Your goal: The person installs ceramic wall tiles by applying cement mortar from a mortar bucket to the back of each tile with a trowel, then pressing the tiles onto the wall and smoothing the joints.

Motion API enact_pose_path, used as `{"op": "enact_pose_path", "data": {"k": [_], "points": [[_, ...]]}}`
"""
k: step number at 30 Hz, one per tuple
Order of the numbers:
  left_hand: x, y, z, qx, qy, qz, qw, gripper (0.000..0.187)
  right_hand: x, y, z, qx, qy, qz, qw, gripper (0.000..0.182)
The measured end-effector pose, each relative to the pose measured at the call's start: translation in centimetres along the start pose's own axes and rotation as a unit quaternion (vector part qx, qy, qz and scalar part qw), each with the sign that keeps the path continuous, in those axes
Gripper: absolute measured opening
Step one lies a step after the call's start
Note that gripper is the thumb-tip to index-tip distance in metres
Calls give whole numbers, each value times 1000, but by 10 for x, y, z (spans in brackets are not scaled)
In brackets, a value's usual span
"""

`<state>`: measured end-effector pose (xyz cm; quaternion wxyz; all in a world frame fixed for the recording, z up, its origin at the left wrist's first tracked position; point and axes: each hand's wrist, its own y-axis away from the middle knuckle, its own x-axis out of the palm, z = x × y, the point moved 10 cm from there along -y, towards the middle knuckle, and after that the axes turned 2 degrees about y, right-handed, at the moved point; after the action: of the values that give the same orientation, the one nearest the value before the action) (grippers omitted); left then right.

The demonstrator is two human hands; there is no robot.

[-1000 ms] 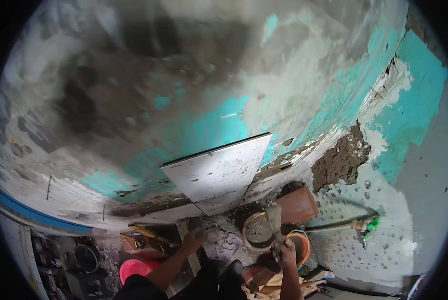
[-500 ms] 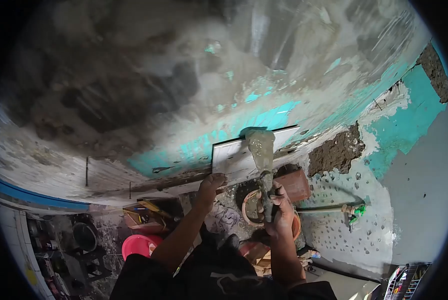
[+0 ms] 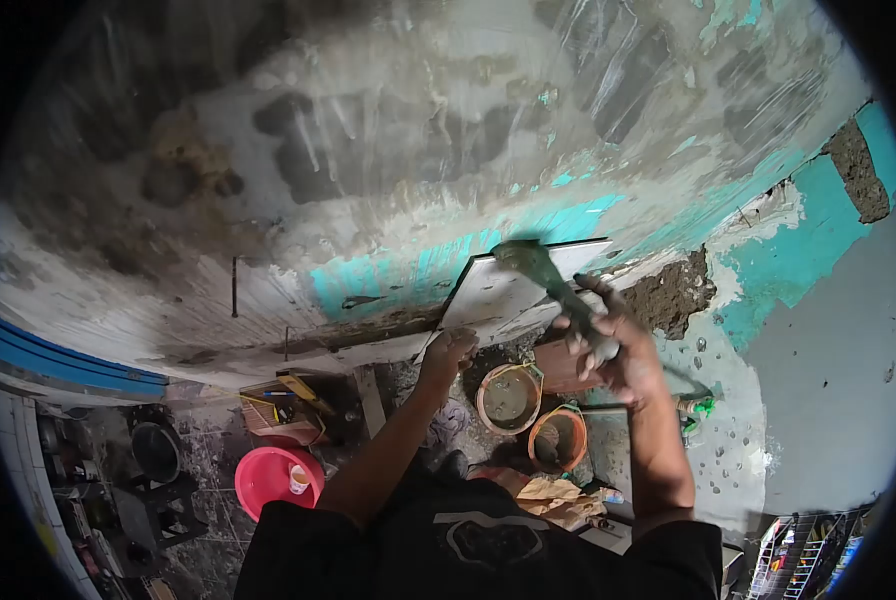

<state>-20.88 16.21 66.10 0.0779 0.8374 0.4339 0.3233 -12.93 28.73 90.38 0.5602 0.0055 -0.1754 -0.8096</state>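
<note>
Head view. The right hand [image 3: 626, 358] is holding the handle of a grey, mortar-smeared trowel with a flat blade [image 3: 533, 264]; its grip is closing around the handle, some fingers splaying outward. The blade is overlapping the upper edge of a white rectangular panel [image 3: 490, 298], which is standing at a tilt against the foot of the patchy grey wall [image 3: 368, 150]. The left hand [image 3: 452, 354] is resting near the panel's lower left edge, fingers curling; cannot tell whether its grip is pinching the edge.

Progress, as judged: grey material is covering much of the upper wall in uneven smears, while a turquoise paint strip [image 3: 398, 268] is showing uncoated just above the panel. To the right, a rough brown patch [image 3: 673, 298] is lying exposed. An orange round bucket [image 3: 480, 403] is holding grey wet-looking mix; a second orange bucket [image 3: 585, 442] is standing beside it, contents unclear.

Hard to make out: motion is blurring the trowel, so blade contact with the panel is not showing. The right hand is partly covering a reddish-brown rectangular tub [image 3: 560, 368]. The panel's back is facing away, hiding any material behind it.
</note>
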Motion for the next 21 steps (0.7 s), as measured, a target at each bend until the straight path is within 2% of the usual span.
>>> {"op": "enact_pose_path", "data": {"k": [2, 5, 9, 12, 21], "points": [[-1, -6, -8, 7, 19, -17, 1000, 29, 7, -7, 16, -7, 25, 43, 999, 67], [-4, -14, -15, 9, 21, -31, 999, 30, 26, -18, 51, -124, 89, 106, 983, 62], [10, -18, -27, 11, 42, -9, 999, 31, 13, -56, 72, -102, 308, -16, 946, 46], [23, -19, -34, 20, 49, 14, 998, 31, 7, -71, 85, -127, 335, -59, 932, 41], [33, -30, -59, 53, 42, -2, 998, 31, -9, -71, 108, -154, 361, -77, 917, 36]]}}
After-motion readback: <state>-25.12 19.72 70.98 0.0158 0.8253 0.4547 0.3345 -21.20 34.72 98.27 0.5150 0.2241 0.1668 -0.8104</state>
